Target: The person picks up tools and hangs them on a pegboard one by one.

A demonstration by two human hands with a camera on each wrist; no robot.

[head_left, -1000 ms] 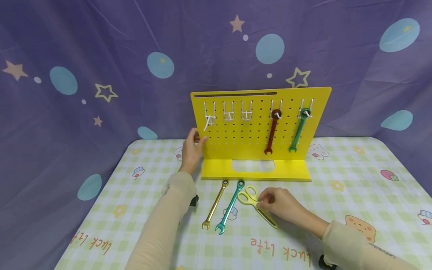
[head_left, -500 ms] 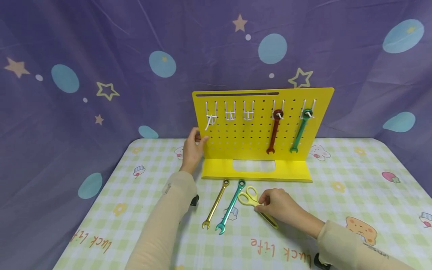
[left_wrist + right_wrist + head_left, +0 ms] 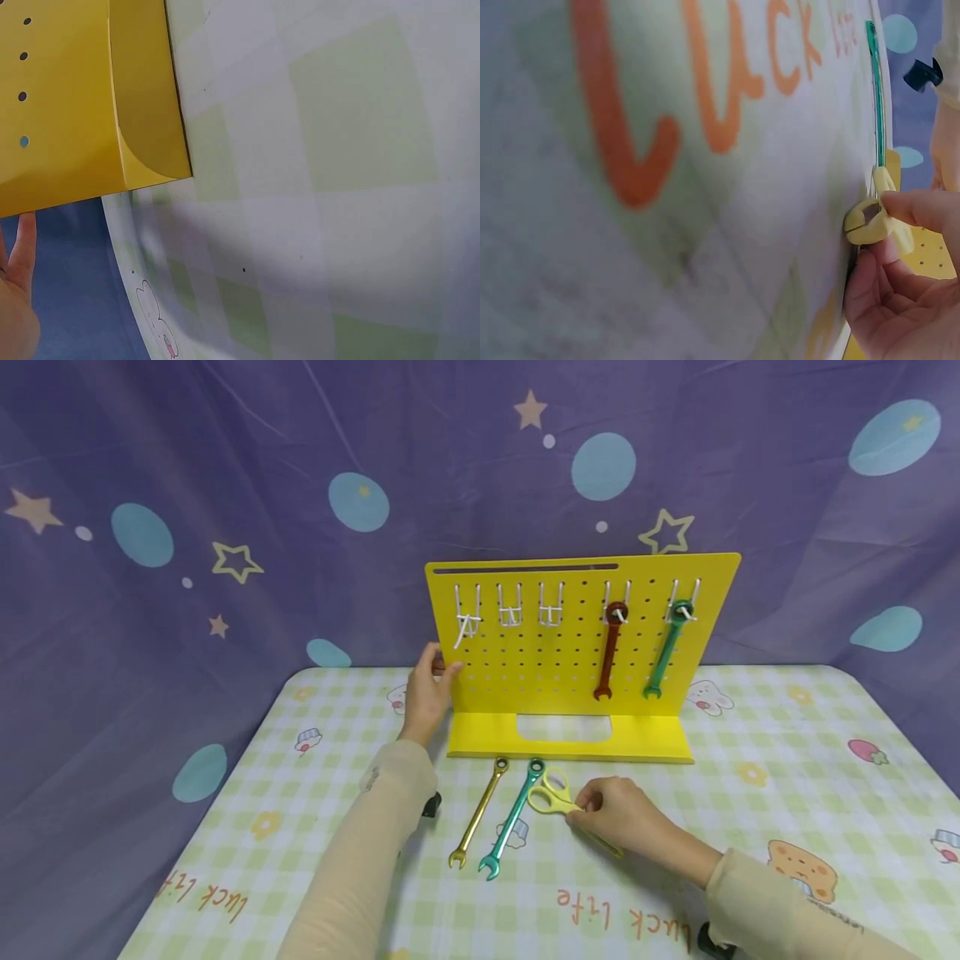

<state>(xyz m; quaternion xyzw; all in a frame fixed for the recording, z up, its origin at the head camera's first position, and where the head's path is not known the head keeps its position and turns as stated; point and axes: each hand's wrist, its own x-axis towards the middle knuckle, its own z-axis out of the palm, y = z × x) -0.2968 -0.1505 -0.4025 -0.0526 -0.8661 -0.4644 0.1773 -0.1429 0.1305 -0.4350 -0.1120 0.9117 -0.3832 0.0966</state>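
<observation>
At the left edge of a yellow pegboard [image 3: 525, 689], my left hand [image 3: 426, 697] grips the panel, its thumb on the front and other fingers partly hidden behind. My right hand [image 3: 626, 817] pinches yellow scissors [image 3: 562, 805] near the middle, finger loops pointing away to the left; the hand hides part of the blade end. In the right wrist view, thumb and fingertips close on the scissors just at the tablecloth. Left of the scissors lie a teal wrench [image 3: 514, 818] and a gold wrench [image 3: 479, 814], side by side.
A red wrench [image 3: 609, 652] and a green wrench [image 3: 667, 652] hang from white hooks on the board's right half. White hooks [image 3: 510, 614] without tools sit on its left half. The checked tablecloth [image 3: 795, 777] reaches back to a purple curtain [image 3: 465, 443].
My right hand has taken hold of the scissors, which now look turned more edge-on. The left hand keeps its place on the board.
</observation>
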